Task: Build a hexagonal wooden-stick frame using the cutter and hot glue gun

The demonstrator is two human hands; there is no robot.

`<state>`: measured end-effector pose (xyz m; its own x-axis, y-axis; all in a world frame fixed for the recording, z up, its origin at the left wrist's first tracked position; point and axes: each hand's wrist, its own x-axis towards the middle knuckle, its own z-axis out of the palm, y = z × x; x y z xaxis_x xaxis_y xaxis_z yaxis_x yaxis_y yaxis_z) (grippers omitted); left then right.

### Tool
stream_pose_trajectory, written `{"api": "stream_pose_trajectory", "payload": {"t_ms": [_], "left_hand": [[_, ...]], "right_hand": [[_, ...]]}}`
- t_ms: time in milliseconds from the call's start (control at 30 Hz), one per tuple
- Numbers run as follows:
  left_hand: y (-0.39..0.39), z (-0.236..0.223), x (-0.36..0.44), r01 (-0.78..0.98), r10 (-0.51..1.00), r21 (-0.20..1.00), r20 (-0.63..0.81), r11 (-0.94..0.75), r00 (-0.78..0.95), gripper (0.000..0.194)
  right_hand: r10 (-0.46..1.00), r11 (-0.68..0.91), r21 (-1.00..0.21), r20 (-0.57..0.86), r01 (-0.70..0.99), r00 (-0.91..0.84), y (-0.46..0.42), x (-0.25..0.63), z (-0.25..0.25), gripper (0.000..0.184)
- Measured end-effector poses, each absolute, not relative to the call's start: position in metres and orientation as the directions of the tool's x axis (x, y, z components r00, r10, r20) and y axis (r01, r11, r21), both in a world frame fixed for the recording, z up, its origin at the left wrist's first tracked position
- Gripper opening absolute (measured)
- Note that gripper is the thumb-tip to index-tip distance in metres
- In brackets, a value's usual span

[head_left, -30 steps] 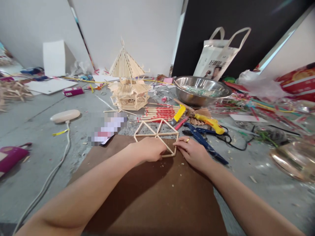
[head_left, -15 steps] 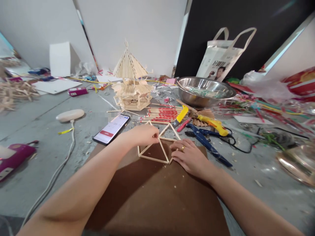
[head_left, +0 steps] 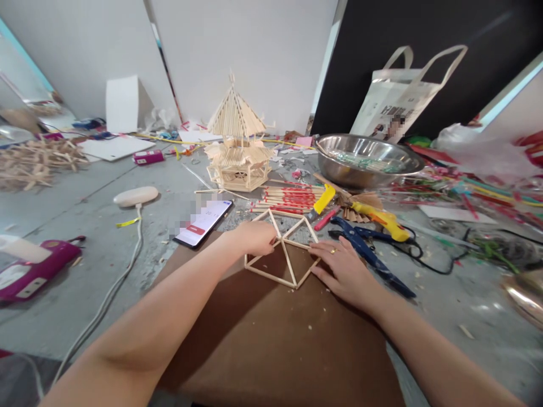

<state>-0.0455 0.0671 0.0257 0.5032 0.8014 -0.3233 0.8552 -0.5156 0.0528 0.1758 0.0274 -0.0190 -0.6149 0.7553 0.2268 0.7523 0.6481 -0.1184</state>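
A flat, six-sided frame of thin wooden sticks (head_left: 271,277), with spokes meeting at its middle, lies on a brown board (head_left: 280,345). My left hand (head_left: 257,237) is closed over the frame's left side, fingertips beside the centre joint; they hide that part, and what they pinch cannot be made out. At the right corner, my right hand (head_left: 341,265), wearing a ring, grips the frame between thumb and fingers. Just beyond the frame lie red-tipped sticks (head_left: 292,199). A phone (head_left: 204,223) rests left of my left hand.
Behind stands a stick-built pavilion model (head_left: 237,141). Right of it are a metal bowl (head_left: 369,175), a yellow-handled cutter (head_left: 324,199), blue pliers (head_left: 373,254) and another yellow-handled tool (head_left: 382,220). A white device (head_left: 136,196) with a cable and a purple power strip (head_left: 38,274) lie left.
The whole view has shifted, so things appear farther right. My right hand has moved away from the frame's near corner, exposing more of its right edge. My left fingertips have drawn slightly off the centre joint.
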Motion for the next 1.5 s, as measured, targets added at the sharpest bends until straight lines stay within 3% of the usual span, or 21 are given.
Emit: {"api": "stream_pose_trajectory", "payload": {"t_ms": [333, 467, 700, 967, 1200, 1400, 1500], "left_hand": [[0.071, 0.022, -0.050, 0.842, 0.823, 0.009, -0.208, -0.539, 0.528, 0.020], [0.072, 0.019, -0.051, 0.834, 0.817, 0.023, -0.189, -0.552, 0.546, 0.018], [0.073, 0.024, -0.049, 0.845, 0.814, 0.043, -0.246, -0.532, 0.525, 0.017], [0.056, 0.038, -0.023, 0.790, 0.789, 0.020, -0.032, -0.613, 0.613, 0.020], [0.014, 0.012, -0.032, 0.788, 0.802, 0.181, 0.004, -0.588, 0.597, 0.024], [-0.001, 0.001, -0.044, 0.846, 0.867, 0.200, 0.060, -0.495, 0.494, 0.026], [-0.003, -0.002, -0.048, 0.864, 0.881, 0.181, 0.036, -0.471, 0.472, 0.023]], "right_hand": [[0.627, 0.761, -0.363, 0.199, 0.538, -0.753, 0.012, 0.166, -0.002, 0.021], [0.606, 0.767, -0.402, 0.196, 0.501, -0.771, 0.009, 0.164, -0.001, 0.021], [0.613, 0.768, -0.373, 0.191, 0.521, -0.767, 0.014, 0.168, -0.006, 0.017], [0.588, 0.801, -0.335, 0.289, 0.496, -0.756, 0.015, 0.167, -0.008, 0.016], [0.665, 0.744, -0.279, 0.402, 0.607, -0.629, 0.020, 0.171, -0.011, 0.019], [0.794, 0.590, -0.172, 0.302, 0.789, -0.528, 0.033, 0.177, 0.000, 0.030], [0.824, 0.551, -0.093, 0.221, 0.829, -0.522, 0.043, 0.174, 0.011, 0.027]]}}
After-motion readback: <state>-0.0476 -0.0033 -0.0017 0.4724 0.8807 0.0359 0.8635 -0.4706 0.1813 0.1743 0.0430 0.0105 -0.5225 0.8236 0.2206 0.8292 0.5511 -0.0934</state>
